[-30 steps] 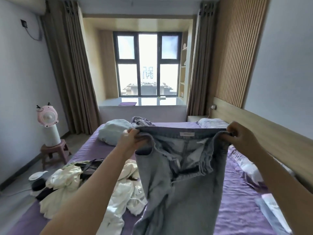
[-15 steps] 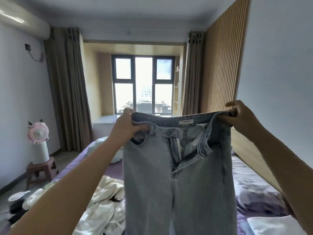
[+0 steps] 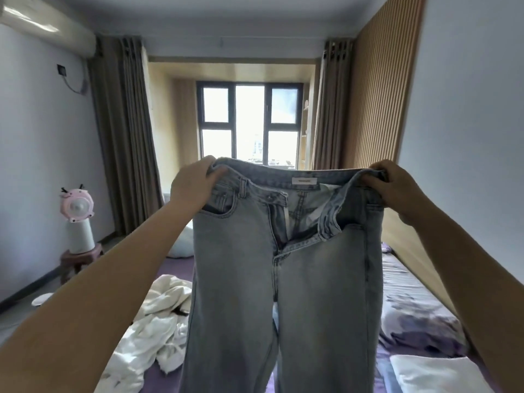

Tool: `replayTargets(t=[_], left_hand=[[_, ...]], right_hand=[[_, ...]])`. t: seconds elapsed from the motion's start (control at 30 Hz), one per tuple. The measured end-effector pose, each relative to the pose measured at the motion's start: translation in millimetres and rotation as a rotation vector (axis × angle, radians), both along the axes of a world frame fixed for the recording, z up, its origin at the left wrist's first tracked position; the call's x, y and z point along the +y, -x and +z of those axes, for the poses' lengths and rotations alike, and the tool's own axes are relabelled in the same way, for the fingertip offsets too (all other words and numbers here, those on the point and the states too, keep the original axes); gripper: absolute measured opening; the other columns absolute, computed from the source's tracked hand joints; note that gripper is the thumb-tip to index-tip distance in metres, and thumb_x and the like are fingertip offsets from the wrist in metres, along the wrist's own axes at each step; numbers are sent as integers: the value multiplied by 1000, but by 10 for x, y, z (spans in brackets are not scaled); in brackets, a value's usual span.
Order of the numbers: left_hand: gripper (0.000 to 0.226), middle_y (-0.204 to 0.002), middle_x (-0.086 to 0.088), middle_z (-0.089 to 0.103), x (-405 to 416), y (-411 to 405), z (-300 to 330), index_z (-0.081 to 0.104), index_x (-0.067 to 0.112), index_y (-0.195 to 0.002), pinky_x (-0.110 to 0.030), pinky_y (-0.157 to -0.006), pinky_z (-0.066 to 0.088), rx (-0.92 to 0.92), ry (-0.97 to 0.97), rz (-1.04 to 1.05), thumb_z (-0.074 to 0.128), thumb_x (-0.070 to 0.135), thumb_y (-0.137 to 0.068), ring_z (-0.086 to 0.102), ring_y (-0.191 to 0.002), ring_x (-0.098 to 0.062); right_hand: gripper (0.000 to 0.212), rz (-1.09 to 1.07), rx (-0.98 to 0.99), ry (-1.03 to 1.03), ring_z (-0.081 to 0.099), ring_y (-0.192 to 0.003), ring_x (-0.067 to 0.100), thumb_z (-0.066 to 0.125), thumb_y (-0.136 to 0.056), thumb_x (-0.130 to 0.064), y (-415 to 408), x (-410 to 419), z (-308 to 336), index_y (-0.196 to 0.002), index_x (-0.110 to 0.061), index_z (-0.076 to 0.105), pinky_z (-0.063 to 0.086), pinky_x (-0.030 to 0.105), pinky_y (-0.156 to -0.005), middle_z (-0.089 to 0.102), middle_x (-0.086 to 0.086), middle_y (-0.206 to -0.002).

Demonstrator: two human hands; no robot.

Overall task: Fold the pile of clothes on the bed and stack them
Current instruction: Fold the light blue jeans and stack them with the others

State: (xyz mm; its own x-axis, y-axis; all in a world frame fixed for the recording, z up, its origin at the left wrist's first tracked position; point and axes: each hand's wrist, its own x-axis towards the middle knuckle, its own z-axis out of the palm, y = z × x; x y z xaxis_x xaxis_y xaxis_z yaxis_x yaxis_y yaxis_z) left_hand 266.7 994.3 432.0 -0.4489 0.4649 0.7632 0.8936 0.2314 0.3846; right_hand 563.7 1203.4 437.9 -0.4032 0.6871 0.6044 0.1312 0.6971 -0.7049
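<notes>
jeans held up, folding barely started

so far no folded stack is seen anywhere in view. the light blue jeans [image 3: 286, 279] are held up in the air over the bed [image 3: 419, 304], waistband spread wide, fly open, legs hanging straight down out of frame. no fold is put in them yet. a rumpled white garment [image 3: 153, 321] is left lying loose on the purple sheet to the left, unfolded. whether more clothes are lying below the frame cannot be told. progress is judged as early: one item picked up and straightened, everything else left to do.

the left hand [image 3: 195, 184] is closed on the left end of the waistband, thumb pressed over the front, fingers hidden behind the denim. the right hand [image 3: 394, 188] is curled around the right end of the waistband, cloth bunched under the fingers. both grips are tight, nothing else is held or touched.

next, the jeans are probably to be folded leg over leg, then laid down on the sheet; that is judged, not seen.
</notes>
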Motion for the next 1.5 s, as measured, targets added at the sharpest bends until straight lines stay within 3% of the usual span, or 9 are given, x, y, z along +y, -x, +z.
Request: replayTargets(t=[0.1, 0.27, 0.5, 0.6, 0.77, 0.87, 0.97, 1.17, 1.5], left_hand=[[33, -78, -8, 58, 29, -40, -3, 54, 10, -84, -34, -64, 38, -96, -28, -64, 51, 40, -96, 52, -74, -22], [34, -67, 11, 50, 80, -23, -15, 48, 27, -67, -18, -55, 29, -160, -67, -29, 59, 51, -88, 45, -63, 0], [36, -65, 13, 49, 354, 116, -383, 48, 22, -71, -21, -55, 30, -277, 0, -5, 60, 52, -88, 45, -61, 0], [36, -67, 6, 52, 516, 281, -680, 51, 15, -79, -30, -64, 31, -326, 72, 4, 58, 49, -90, 50, -65, -13], [47, -98, -19, 67, 845, 645, -1466, 62, 0, -98, -35, -78, 38, -409, 250, 48, 55, 46, -93, 60, -96, -35], [50, -112, -15, 67, 1037, 878, -2097, 62, 4, -110, -33, -78, 36, -535, 395, 85, 55, 50, -92, 58, -108, -34], [52, -114, -19, 64, 1199, 1067, -2795, 60, 0, -114, -33, -82, 36, -654, 525, 103, 53, 48, -93, 57, -110, -35], [47, -113, -18, 63, 1366, 1342, -4037, 61, 0, -112, -30, -81, 36, -930, 694, 35, 50, 42, -96, 56, -109, -33], [46, -116, -15, 62, 1719, 1554, -5072, 57, 5, -112, -34, -78, 36, -1073, 848, 86, 47, 47, -97, 56, -109, -32]], right_hand=[[21, -25, 101, 18, 54, -91, 24, 68, -87, -21, -25, 102, -37, -99, -14, 53, 47, 34, -74, 56, 7, -96], [36, -40, 127, 58, 61, -98, 30, 72, -82, -29, 3, 257, -74, -106, -4, 62, 52, 43, -86, 64, 13, -101], [28, -58, 55, 129, 59, -91, 24, 72, -82, -30, 235, 472, -418, -101, -12, 61, 49, 35, -77, 63, 7, -94], [28, -68, 21, 195, 60, -91, 25, 72, -81, -31, 385, 599, -706, -99, -13, 60, 52, 39, -81, 64, 7, -94], [28, -125, -81, 297, 61, -89, 29, 73, -81, -26, 733, 849, -1429, -97, -5, 63, 49, 40, -80, 67, 13, -95], [27, -162, -195, 399, 59, -84, 28, 72, -83, -23, 965, 996, -1990, -96, -2, 62, 46, 37, -72, 66, 16, -95], [22, -216, -321, 479, 52, -81, 21, 70, -85, -23, 1163, 1085, -2627, -97, -7, 60, 32, 31, -64, 61, 10, -92], [29, -325, -538, 681, 52, -90, 26, 66, -89, -24, 1407, 1073, -3818, -103, -1, 55, 31, 34, -65, 57, 12, -97], [22, -402, -583, 836, 49, -82, 22, 66, -88, -24, 1744, 1185, -4824, -90, -8, 50, 30, 32, -65, 54, 5, -84]])
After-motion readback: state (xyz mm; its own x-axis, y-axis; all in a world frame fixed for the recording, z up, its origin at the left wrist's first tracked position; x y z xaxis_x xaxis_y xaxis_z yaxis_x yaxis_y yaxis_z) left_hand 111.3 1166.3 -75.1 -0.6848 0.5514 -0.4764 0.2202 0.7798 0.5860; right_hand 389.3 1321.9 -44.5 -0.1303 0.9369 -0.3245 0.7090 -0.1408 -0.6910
